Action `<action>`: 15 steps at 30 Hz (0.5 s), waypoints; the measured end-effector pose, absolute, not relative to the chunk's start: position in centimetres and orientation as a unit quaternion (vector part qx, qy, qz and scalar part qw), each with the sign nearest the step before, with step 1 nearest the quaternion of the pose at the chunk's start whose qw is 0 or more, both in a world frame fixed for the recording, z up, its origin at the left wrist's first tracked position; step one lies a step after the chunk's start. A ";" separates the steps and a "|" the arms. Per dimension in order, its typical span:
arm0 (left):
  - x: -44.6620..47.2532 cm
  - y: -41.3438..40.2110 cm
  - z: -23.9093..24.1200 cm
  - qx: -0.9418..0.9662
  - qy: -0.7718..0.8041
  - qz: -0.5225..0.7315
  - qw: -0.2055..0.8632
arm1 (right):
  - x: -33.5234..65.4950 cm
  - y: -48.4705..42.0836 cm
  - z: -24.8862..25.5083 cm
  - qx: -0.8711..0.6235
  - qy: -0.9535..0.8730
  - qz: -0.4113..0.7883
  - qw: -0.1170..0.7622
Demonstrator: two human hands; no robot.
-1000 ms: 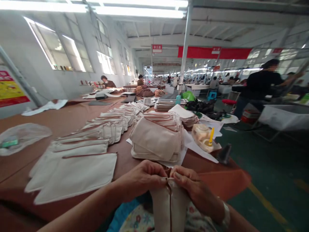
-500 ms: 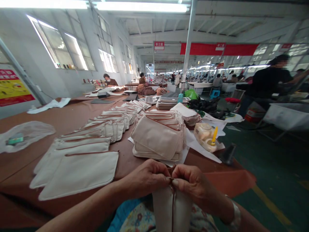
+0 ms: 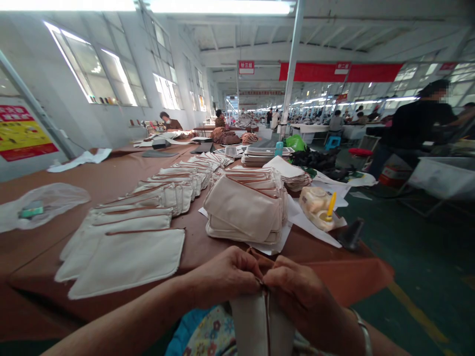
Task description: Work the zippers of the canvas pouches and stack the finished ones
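Note:
Low in front of me hangs a cream fabric pouch piece (image 3: 249, 324) with a brown strip down its middle, over my flowered lap. My left hand (image 3: 232, 277) pinches its upper end between thumb and fingers. Right beside it, my right hand (image 3: 297, 287) grips the same end, its fingers bent and nearly touching the left ones. Brown material (image 3: 261, 259) shows behind the fingertips. A stack of cream pouch pieces (image 3: 243, 207) stands just beyond my hands. To the left, a long overlapping row of brown-edged cream pouch pieces (image 3: 137, 252) lies on the table.
A brown-covered table (image 3: 122, 173) stretches away from me. Right of the stack are a plastic container with a yellow-tipped item (image 3: 315, 205) and a dark object (image 3: 352, 235) at the edge. A plastic bag (image 3: 55, 202) lies left. A person in black (image 3: 411, 123) stands at right.
My right hand has turned inward, its fingers now curled more over the pouch piece's top end. More brown material shows behind the fingertips. The view has shifted slightly.

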State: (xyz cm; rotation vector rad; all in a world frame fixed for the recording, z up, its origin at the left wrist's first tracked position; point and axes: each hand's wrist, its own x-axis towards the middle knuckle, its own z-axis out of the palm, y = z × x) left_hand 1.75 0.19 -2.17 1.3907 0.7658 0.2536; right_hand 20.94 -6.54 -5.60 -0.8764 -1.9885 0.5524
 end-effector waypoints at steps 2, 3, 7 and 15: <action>1.6 -0.2 -2.1 0.565 0.363 0.144 0.727 | 21.2 -6.7 -5.8 -0.348 -0.826 0.169 0.409; 1.6 -0.3 -2.1 0.545 0.366 0.155 0.738 | 21.4 -6.7 -6.0 -0.347 -0.837 0.143 0.398; 1.4 -0.3 -2.1 0.557 0.347 0.119 0.745 | 21.9 -6.8 -6.8 -0.331 -0.867 0.046 0.371; 0.8 -0.1 -1.4 0.666 0.283 0.087 0.685 | 22.4 -8.3 -6.2 -0.394 -0.790 0.204 0.423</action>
